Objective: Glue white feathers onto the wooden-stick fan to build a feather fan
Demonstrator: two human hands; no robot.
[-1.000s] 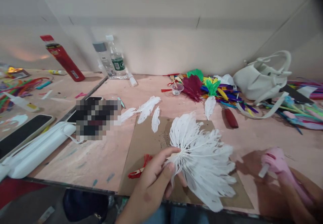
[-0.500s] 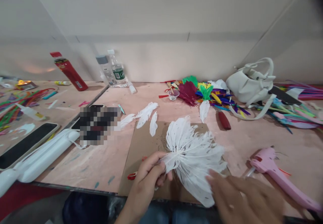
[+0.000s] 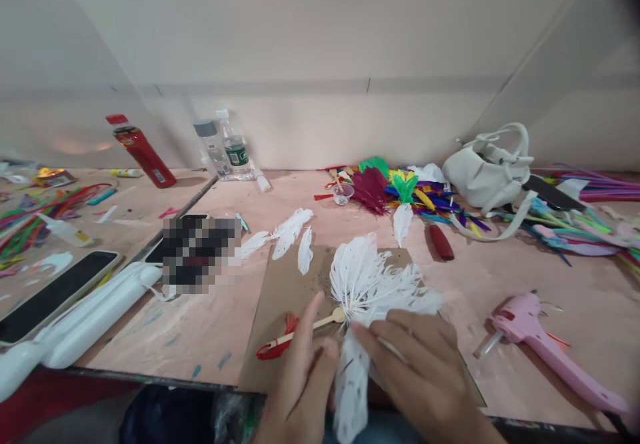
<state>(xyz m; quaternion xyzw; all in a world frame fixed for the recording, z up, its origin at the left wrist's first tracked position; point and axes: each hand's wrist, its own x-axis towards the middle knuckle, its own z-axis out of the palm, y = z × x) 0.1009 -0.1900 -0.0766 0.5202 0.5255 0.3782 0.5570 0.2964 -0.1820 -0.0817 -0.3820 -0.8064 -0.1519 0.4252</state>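
Observation:
A fan of white feathers (image 3: 370,277) lies on a brown cardboard sheet (image 3: 280,291). A wooden stick (image 3: 327,321) runs left from its base, with a red tassel and cord (image 3: 273,351) at the far end. My left hand (image 3: 305,371) is beside the stick, index finger raised and thumb near a lower white feather (image 3: 351,384); its other fingers are hidden, so its grip is unclear. My right hand (image 3: 415,357) is closed over the feathers' lower right side, thumb and fingers on the white feather that hangs toward the table edge.
At right lies a pink glue gun (image 3: 540,337), with a red cylinder (image 3: 440,243) behind it. Farther back are colored feathers (image 3: 370,187) and a white handbag (image 3: 487,171). Bottles (image 3: 235,151), phones (image 3: 55,291) and a white device (image 3: 100,317) are at left.
My right hand has moved left onto the feathers. My left hand has shifted down from the fan's base, uncovering the stick. The lower feather now points down toward the table edge.

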